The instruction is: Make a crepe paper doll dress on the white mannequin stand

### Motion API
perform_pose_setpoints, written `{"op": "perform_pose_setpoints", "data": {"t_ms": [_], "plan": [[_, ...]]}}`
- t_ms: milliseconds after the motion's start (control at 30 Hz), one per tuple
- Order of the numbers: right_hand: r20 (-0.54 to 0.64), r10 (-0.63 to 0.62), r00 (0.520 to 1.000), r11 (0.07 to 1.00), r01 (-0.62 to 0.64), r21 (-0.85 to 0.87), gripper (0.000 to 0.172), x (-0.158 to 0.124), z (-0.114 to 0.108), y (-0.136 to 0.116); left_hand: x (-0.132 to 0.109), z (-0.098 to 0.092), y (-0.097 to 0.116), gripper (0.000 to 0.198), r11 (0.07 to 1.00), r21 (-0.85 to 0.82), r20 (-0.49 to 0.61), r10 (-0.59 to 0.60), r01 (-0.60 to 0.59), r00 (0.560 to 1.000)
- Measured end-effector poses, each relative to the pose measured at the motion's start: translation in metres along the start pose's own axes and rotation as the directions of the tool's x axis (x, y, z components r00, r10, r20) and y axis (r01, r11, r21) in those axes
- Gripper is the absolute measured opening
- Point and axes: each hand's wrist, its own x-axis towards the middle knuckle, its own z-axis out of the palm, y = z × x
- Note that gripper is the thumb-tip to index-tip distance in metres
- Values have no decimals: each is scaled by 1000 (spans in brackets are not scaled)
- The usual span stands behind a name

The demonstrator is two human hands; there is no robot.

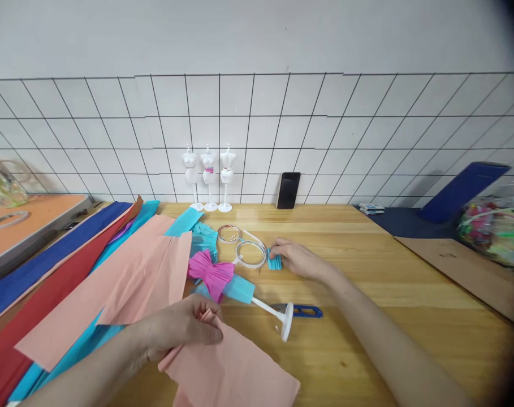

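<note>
My left hand [189, 328] is closed on a gathered edge of a peach paper sheet [235, 367], which hangs toward the near edge. My right hand [297, 259] pinches a small pleated turquoise paper piece [274, 260] at the table's middle. Left of it lies a roll of white tape [251, 254]. Between my hands a white mannequin stand [286, 322] lies on its side, its upper part wrapped in turquoise paper [238, 288] with a pleated magenta bow [211, 273] by it. Blue-handled scissors [307, 311] lie partly behind its base.
Long crepe sheets, such as a red one [48, 305], cover the left side. Three white mannequins [208, 169] and a phone [288, 190] stand by the wall. A beaded ring [229, 233] lies mid-table. Cardboard [464, 271] and a plastic bag [498, 226] are at right.
</note>
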Motion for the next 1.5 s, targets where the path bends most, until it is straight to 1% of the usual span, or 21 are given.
{"op": "perform_pose_setpoints", "data": {"t_ms": [133,300,400,500,533,600,667,700,767,833,900,967,1067,1133,1200,1267,1333,1367,1400,1433,1500], "plan": [[12,15,1000,999,-15,-51,22,-2,-1,4,-2,4,6,15,998,69,32,4,-6,999],[-15,11,1000,996,-12,-85,24,-1,-1,2,-1,6,9,14,999,40,9,15,-15,1000],[-4,-8,1000,996,7,-92,17,-1,-1,1,-4,5,14,14,999,38,18,26,-27,1000],[-20,-1,1000,996,0,-92,13,-1,-3,2,-9,2,18,13,993,110,61,46,-52,997],[-47,9,999,995,-14,-97,15,0,-4,3,-11,0,19,13,987,149,66,53,-63,996],[-116,24,993,993,-38,-113,26,4,-4,5,-13,-3,20,14,968,241,79,52,-70,995],[-156,8,988,992,-28,-127,37,9,-1,7,-14,-4,23,12,935,348,126,33,-76,991],[-155,-10,988,991,-11,-132,40,12,2,8,-14,-4,26,10,911,401,166,35,-100,986],[-124,-44,991,990,27,-141,37,16,7,9,-14,-1,35,5,846,497,236,83,-193,968],[-96,-48,994,987,32,-157,29,18,12,10,-14,3,49,6,750,588,282,162,-303,946],[-82,-21,996,984,6,-178,26,17,13,10,-11,9,66,8,643,677,296,208,-358,932],[-72,29,997,978,-43,-202,24,14,10,10,-3,16,82,8,545,751,293,230,-372,928],[-59,139,989,960,-149,-239,17,9,3,10,22,28,99,9,389,828,335,236,-404,912],[-70,223,972,935,-234,-266,12,7,-2,12,41,35,104,11,278,847,383,275,-454,882],[-113,313,943,896,-333,-295,21,4,-7,16,51,39,106,13,235,842,415,295,-486,861],[-176,394,902,847,-431,-313,30,1,-11,21,50,38,106,14,279,813,433,297,-511,851],[-222,432,874,817,-484,-315,28,-1,-14,22,39,34,105,12,374,765,450,272,-524,851],[-226,426,876,820,-479,-312,26,-2,-15,20,32,30,104,11,425,735,468,246,-528,849],[-211,401,891,838,-450,-308,23,-2,-15,17,25,27,102,11,471,707,494,207,-528,845],[-180,362,914,865,-402,-301,23,-1,-15,12,18,24,99,10,511,677,530,162,-530,833],[-89,263,961,921,-278,-274,29,2,-14,2,10,19,91,10,570,629,597,81,-529,798]]}}
